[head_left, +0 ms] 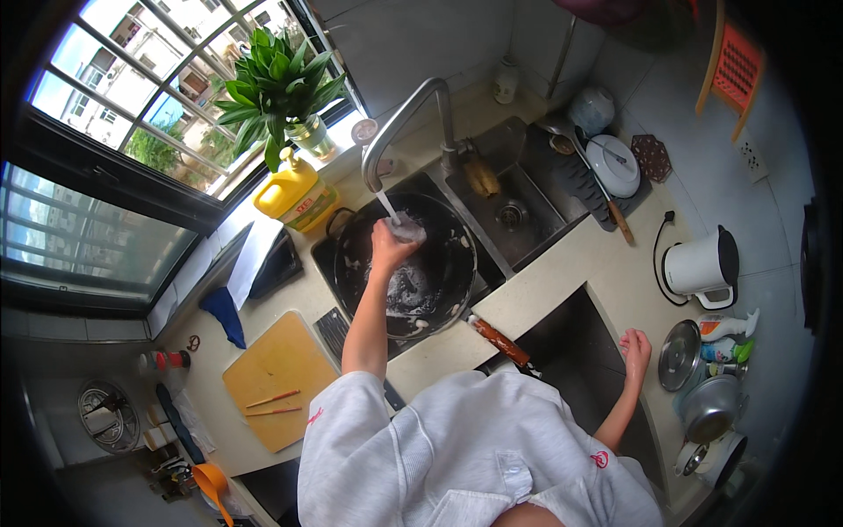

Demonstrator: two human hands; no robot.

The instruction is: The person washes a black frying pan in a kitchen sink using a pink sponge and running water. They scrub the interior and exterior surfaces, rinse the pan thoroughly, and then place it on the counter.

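1. Two hands, well apart. The left hand (394, 247) is closed around one pale wad (408, 230); its material is unclear.
2. The wad is inside one wok (451, 279), near its middle, in one stream of water (386, 205) from one tap (435, 90).
3. The right hand (636, 351) is away to the right, loosely curled around nothing, above the dark recess in front of the counter (575, 292).
4. The wok sits over the left of two basins. It has one loop at the far left and one wooden handle (499, 341) pointing toward the person. Several white bits dot its inner wall, with suds at the bottom.
5. The right basin (537, 230) shows one drain (512, 216) and one brownish item (481, 179), too unclear to name.
6. Left of the wok: one board (294, 347) with two chopsticks (274, 403) lying on it, one blue cloth (224, 316), and one yellow jug (297, 200) near one potted plant (279, 90) by the window.
7. On the right: one white kettle (694, 267), two spray bottles (728, 327) and one glass lid (680, 355) beside them.
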